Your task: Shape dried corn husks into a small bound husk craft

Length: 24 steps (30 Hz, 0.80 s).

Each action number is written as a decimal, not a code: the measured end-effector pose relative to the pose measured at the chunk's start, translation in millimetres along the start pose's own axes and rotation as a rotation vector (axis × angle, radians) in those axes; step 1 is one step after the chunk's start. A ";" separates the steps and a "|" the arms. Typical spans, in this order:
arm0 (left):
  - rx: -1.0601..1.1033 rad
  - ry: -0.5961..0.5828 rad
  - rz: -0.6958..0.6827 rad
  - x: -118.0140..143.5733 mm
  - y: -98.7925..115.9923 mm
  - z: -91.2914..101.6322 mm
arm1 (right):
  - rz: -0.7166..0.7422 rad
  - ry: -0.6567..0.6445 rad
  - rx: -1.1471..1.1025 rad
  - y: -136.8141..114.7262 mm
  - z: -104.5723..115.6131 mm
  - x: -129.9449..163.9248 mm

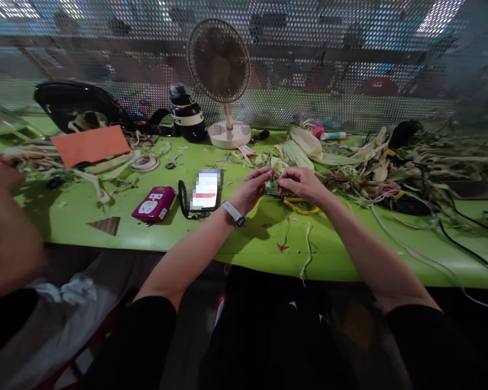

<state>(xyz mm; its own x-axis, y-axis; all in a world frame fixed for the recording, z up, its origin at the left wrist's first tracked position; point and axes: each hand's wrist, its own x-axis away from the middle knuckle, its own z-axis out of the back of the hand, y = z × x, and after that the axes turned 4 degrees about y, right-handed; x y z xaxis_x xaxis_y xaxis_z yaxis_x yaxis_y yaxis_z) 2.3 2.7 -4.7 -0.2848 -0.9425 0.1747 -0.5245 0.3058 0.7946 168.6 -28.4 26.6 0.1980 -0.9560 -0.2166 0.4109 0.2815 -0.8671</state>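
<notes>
Head view: left hand [252, 188] and right hand [300, 183] each pinched one small husk piece [273, 181] between them, above the table [244, 238]; fingertip grips placed close together probably suited such fine work.

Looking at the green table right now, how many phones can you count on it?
2. One phone lies face up left of the person's left hand; a dark phone lies at the far right among husks. More could be hidden beneath the husks.
</notes>
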 end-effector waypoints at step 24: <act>-0.438 -0.149 -0.392 17.7 -4.0 -10.0 | 0.217 0.209 0.145 -7.7 11.0 3.0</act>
<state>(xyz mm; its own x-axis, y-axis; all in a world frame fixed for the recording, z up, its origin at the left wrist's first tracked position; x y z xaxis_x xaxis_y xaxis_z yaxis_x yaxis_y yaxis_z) 7.4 -16.5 1.1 -0.2634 -0.9351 -0.2373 -0.2432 -0.1737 0.9543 175.8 -32.6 37.6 0.1138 -0.8643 -0.4899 0.5046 0.4751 -0.7209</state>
